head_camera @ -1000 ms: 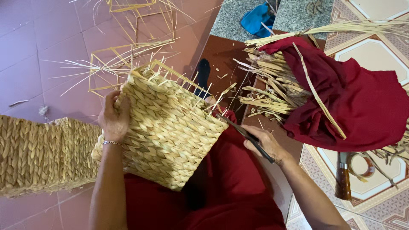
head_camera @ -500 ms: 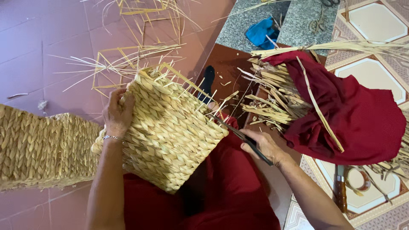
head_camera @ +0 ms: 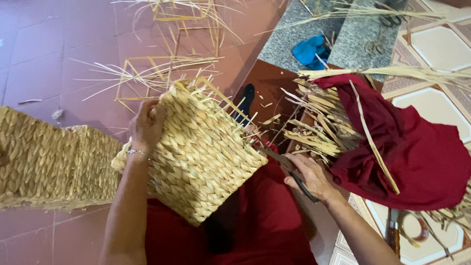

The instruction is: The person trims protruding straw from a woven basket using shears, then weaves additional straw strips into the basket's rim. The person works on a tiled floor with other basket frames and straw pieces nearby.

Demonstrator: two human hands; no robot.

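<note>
Basket [head_camera: 206,162] sits tilted on the lap, open top w/ loose straw ends pointing up & away, bottom toward the person. Left hand [head_camera: 147,125] wraps its far left edge, fingers curled shut on it. Right hand [head_camera: 309,174] is closed round scissors [head_camera: 289,172], blades aimed at the basket rim. Red cloth [head_camera: 407,152] w/ straw lies to the right.

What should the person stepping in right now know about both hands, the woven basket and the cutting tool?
Left hand: grips the upper far edge of the woven basket, which lies tilted on the lap.
Right hand: holds dark-handled scissors, blades at the basket's rim corner.
Done: walls look fully woven.
Left: loose ends still poke out along the rim, so trimming seems unfinished.
Nearby: cut straw pile on a red cloth to the right; finished woven baskets to the left.
</note>
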